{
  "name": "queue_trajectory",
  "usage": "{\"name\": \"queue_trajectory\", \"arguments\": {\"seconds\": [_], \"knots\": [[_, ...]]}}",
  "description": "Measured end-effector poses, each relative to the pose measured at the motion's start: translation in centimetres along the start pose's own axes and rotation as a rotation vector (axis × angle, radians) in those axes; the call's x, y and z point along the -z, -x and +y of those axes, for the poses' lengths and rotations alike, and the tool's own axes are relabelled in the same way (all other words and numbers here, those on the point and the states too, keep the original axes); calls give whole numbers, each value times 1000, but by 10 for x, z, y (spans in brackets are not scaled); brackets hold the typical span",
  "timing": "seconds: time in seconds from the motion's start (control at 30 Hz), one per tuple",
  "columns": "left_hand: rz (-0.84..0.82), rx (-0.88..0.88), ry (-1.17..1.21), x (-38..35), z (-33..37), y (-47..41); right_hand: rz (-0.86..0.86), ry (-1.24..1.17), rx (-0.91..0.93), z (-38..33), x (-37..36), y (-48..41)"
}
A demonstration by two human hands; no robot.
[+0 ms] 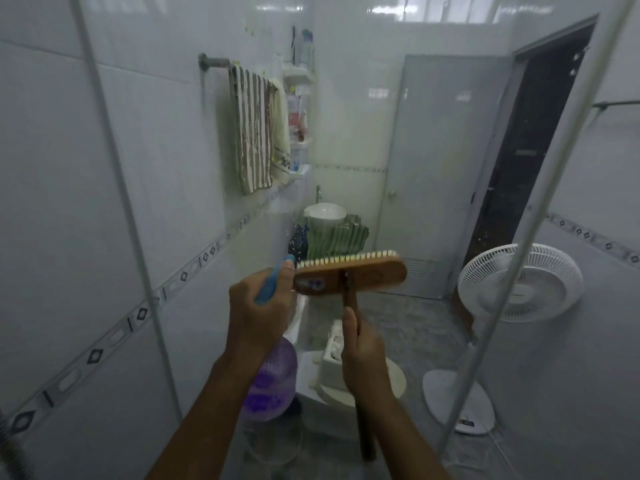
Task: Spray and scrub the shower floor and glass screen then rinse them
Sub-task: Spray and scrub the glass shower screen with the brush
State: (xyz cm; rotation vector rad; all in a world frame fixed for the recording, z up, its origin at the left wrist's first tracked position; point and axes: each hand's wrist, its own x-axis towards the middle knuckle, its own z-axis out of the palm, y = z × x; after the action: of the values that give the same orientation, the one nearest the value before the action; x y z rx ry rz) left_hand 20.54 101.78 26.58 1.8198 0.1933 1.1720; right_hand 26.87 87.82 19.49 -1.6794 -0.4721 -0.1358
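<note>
Both hands are raised at lower centre of the frame, close to the clear glass shower screen (398,140) that fills the view between its two pale vertical edges. The left hand (258,311) is wrapped closed around the blue trigger head of a translucent purple plastic spray bottle (272,379); the bottle body hangs below the hand, and the thumb lies up alongside the blue nozzle. The right hand (363,358) is clenched around the brown wooden handle of a wooden-backed scrubbing brush with pale bristles (349,273), thumb laid along the handle. The brush head sits level at centre frame, bristles turned up and away toward the glass; whether they touch it cannot be told. The nozzle sits just beside the left end of the brush head. Seen through the glass, a striped brown and white towel (254,133) hangs on a wall rail at upper centre-left, a grey door (436,174) stands open at centre right, and a white pedestal fan (519,282) stands on the tiled floor at right.
</note>
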Motion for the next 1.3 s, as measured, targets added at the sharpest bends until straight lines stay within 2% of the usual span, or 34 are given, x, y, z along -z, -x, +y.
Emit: {"name": "queue_trajectory", "arguments": {"seconds": [0.07,0.2,0.33,0.5,0.93,1.07,1.2,1.3], "knots": [[-11,-20,17,-2,8,-10,-22,-2,98,-47,12,-32],[-30,-40,58,-4,25,-33,83,55,277,-158,46,-102],[14,-72,99,1,41,-56,83,53,320,-225,72,-130],[36,-130,88,5,63,-71,86,96,309,-217,66,-128],[65,-64,-2,25,61,-92,68,118,257,-218,59,-118],[113,-126,-11,33,59,-96,66,116,242,-209,51,-113],[115,-97,1,39,58,-101,51,115,257,-204,44,-113],[171,-173,10,49,64,-106,31,160,260,-198,39,-111]]}}
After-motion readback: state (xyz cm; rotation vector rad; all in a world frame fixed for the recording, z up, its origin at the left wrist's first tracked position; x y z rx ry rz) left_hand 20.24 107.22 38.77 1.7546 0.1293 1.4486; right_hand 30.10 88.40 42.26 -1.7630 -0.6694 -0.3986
